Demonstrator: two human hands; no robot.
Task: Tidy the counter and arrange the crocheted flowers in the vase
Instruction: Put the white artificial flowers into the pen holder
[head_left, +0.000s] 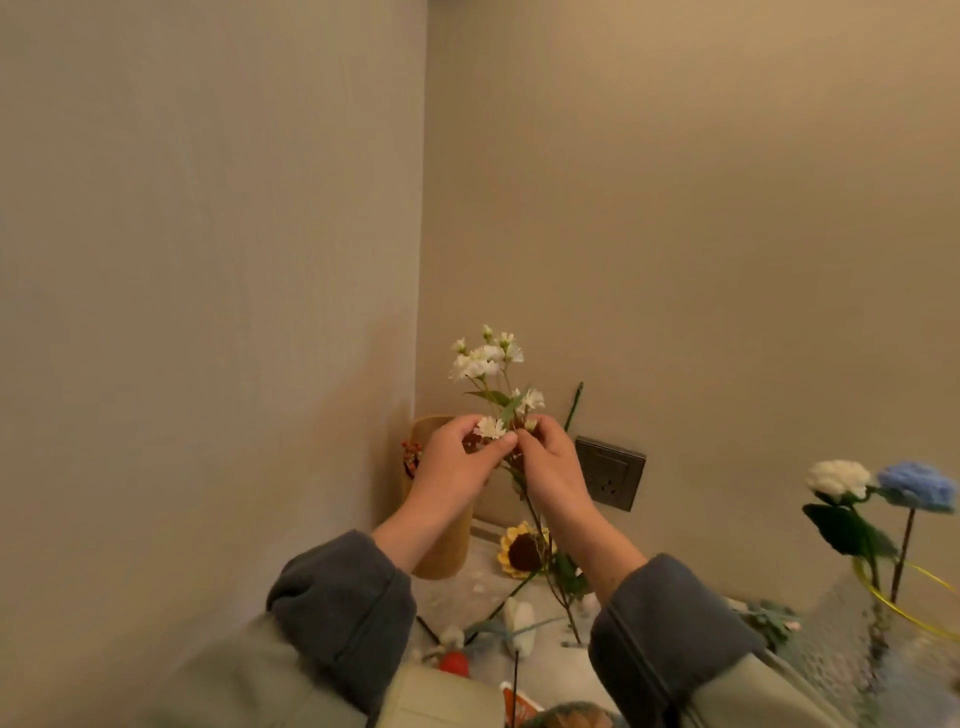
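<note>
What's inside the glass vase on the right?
Two crocheted flowers stand in the glass vase: a white flower and a blue flower, with a yellow wire looped at its mouth. The textured glass blurs the lower stems, and the base is out of frame.

The vase (841, 644) at lower right is cut by the frame's edge, the left hand (452, 467) hides part of the tan jar (441, 556), and bottom-centre clutter (519, 623) is blurred.
</note>
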